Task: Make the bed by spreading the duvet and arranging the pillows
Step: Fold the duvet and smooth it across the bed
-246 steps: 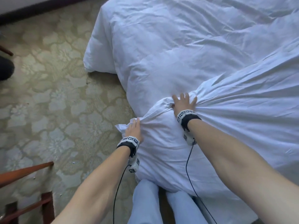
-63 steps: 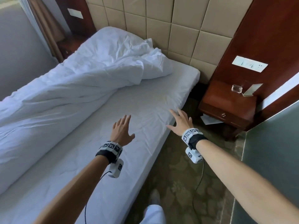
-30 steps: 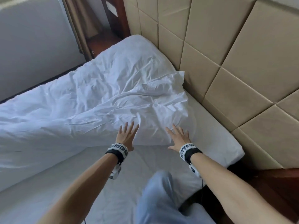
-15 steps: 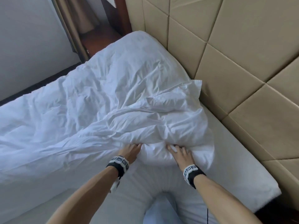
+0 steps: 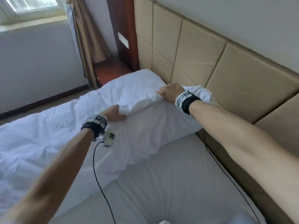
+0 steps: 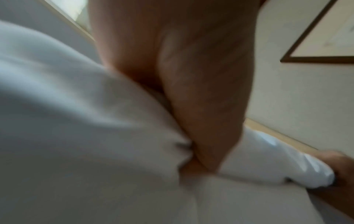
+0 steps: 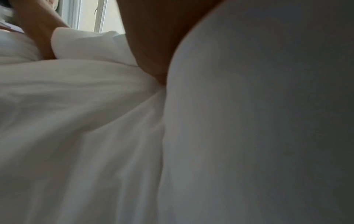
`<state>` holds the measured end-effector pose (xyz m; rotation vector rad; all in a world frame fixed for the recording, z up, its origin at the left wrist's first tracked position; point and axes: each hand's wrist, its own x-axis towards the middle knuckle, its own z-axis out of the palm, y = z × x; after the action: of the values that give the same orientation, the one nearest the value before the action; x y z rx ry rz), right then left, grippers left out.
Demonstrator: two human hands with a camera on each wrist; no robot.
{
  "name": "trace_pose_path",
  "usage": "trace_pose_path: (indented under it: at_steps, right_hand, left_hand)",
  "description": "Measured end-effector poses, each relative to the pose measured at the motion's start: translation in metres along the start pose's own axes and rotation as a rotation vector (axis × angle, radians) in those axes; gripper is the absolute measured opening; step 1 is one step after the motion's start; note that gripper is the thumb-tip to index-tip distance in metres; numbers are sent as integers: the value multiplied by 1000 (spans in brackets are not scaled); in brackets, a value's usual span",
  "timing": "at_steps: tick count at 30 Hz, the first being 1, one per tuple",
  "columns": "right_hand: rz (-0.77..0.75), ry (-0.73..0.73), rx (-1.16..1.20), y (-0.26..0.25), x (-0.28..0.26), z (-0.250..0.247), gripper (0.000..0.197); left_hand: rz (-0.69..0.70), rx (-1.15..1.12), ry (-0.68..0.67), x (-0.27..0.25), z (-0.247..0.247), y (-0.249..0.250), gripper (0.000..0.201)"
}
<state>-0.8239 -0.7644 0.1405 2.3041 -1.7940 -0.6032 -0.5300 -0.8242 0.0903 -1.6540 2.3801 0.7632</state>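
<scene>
your left hand (image 5: 114, 113) and right hand (image 5: 169, 92) each clutch a bunched fold of the crumpled white fabric duvet (image 5: 140, 126), raised off the near bare mattress sheet (image 5: 169, 183) by the padded beige headboard (image 5: 202, 62) for spreading.

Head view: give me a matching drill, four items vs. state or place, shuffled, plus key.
Items:
1. left hand
2. right hand
3. bottom sheet
4. headboard

States:
A. bare, uncovered on the near part of the bed
B. grips the duvet edge nearer the headboard
C. beige padded panels behind the bed
D. grips the duvet edge farther from the headboard

Pairs: 1-D, 2-B, 3-A, 4-C
</scene>
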Motion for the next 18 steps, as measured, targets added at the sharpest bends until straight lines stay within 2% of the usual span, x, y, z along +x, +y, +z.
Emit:
trace_pose_path:
  at_steps: [2,3,4,5,6,8,11,13,16,18]
  right_hand:
    - [35,326,-46,-1,37,-26,21]
    - [100,455,-71,-2,59,-36,20]
    - [212,512,-24,-3,74,-41,24]
    - [314,548,78,-8,86,-35,34]
    - [414,592,153,-19,94,-22,45]
    - [512,627,293,-57,92,10,62]
    - [339,436,439,-117,48,97,79]
    - [299,266,484,-127,16,161,89]
    - [378,29,587,-94,7,225,108]
    - [332,-86,563,-66,21,252,116]
  left_hand:
    - [-56,-58,414,7,-17,-19,26]
    - [-74,-50,623,8,-18,-25,35]
    - [-82,-8,774,8,-12,-26,48]
    - [-78,35,849,4,1,-23,60]
    - [-52,64,839,-1,20,-17,69]
    - [21,112,633,-15,75,-4,79]
    - [-43,190,193,-27,160,-10,100]
    - [-135,167,6,-23,203,-22,114]
    - [-202,116,-117,-10,235,-27,131]
    - [-226,104,-122,5,248,-23,140]
